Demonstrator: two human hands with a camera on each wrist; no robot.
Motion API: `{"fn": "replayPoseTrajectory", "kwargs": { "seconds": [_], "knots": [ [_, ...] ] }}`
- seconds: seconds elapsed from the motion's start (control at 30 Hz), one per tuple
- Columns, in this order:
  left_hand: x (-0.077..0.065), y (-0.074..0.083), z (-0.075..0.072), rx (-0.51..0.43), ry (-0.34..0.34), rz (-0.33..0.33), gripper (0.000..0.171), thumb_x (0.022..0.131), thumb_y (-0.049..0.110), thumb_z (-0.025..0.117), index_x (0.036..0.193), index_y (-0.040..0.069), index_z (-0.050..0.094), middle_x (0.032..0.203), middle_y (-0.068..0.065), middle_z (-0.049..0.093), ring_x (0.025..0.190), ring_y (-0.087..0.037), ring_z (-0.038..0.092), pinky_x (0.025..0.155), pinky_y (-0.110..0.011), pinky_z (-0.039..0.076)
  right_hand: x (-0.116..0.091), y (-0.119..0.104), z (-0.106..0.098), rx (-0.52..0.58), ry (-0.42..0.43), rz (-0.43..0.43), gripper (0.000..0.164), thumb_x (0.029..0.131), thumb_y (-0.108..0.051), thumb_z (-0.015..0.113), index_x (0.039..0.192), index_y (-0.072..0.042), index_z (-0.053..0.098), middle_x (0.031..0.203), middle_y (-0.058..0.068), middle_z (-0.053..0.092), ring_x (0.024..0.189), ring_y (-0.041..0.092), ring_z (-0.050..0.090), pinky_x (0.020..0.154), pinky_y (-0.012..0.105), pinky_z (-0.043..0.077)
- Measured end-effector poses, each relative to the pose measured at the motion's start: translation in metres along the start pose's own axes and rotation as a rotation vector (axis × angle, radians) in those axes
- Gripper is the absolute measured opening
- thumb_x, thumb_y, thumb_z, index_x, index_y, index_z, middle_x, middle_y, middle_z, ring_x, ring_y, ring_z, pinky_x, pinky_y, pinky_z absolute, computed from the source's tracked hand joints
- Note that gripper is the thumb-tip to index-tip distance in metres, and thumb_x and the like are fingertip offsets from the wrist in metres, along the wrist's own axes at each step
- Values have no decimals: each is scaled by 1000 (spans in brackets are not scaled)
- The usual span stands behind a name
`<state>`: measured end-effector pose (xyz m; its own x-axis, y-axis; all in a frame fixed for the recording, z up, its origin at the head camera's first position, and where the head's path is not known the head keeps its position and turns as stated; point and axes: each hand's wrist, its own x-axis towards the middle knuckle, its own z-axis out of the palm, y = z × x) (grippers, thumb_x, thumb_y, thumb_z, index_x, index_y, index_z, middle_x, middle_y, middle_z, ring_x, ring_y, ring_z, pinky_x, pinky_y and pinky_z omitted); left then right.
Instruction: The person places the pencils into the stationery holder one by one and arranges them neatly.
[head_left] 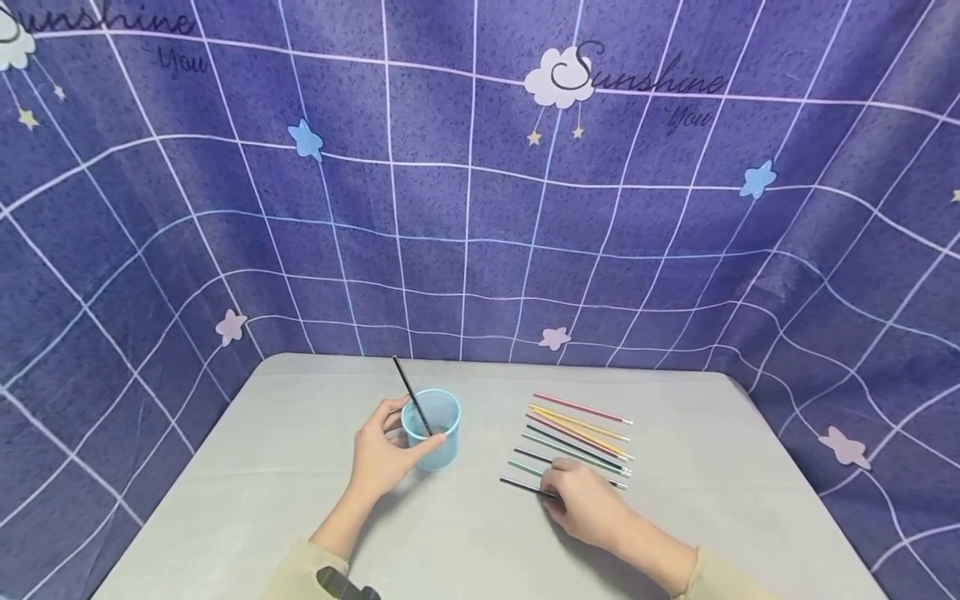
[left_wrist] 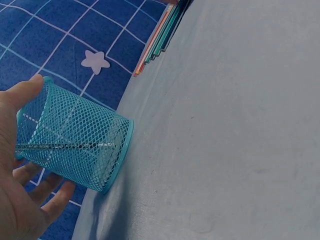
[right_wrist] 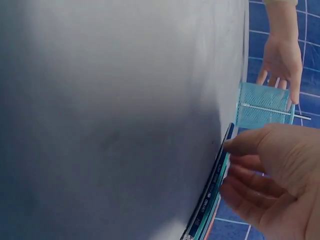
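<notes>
Sleeve (head_left: 296,575) nearest; left hand (head_left: 382,454) grips mesh cup (head_left: 441,452), right hand (head_left: 588,504) touches front pencil (head_left: 521,485) on counter (head_left: 465,550), can't tell if fingers pinch; looks like pickup step, next needing a clean lift.

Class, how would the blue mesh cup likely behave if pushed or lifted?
The mesh cup is probably light, being full of small holes. It seems fairly stiff, looking undented in the left hand. A push might shift the pencil leaning inside.

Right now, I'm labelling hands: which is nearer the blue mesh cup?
Left: the left hand holds the cup; the right hand is off to its right, at the pencils.
</notes>
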<state>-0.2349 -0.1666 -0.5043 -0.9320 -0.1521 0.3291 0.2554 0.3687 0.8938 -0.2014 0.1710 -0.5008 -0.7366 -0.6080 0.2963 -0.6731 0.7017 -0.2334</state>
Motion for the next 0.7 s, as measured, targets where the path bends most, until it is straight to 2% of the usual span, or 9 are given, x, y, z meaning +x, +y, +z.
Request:
{"fn": "replayPoseTrajectory", "kwargs": {
  "seconds": [0.17,0.3,0.53,0.7],
  "knots": [
    [-3,-1,1,-5,4,0,75,71,24,102,134,5,64,126,-21,76,115,-39,76,92,-47,67,-1,0,1,-19,-32,29,14,85,-3,84,90,-12,76,85,-5,71,77,4,66,69,17,61],
    [-3,0,1,-2,2,-5,75,71,25,102,134,7,64,126,-20,77,116,-37,76,92,-44,67,2,1,-3,-12,-39,26,13,86,0,83,90,-9,75,85,-2,72,76,6,67,67,16,60],
    [1,-2,1,-3,-1,-24,76,70,23,102,134,8,64,127,-17,77,115,-35,77,92,-42,67,21,5,-23,31,47,-35,13,85,5,80,91,-5,74,86,2,74,77,11,69,69,21,62],
    [4,-3,1,-1,-3,-19,76,69,22,103,133,8,64,126,-17,77,115,-35,77,92,-44,67,41,8,-42,60,103,-21,11,87,4,76,91,-6,73,84,1,72,73,7,63,65,20,59]
  ]
}}
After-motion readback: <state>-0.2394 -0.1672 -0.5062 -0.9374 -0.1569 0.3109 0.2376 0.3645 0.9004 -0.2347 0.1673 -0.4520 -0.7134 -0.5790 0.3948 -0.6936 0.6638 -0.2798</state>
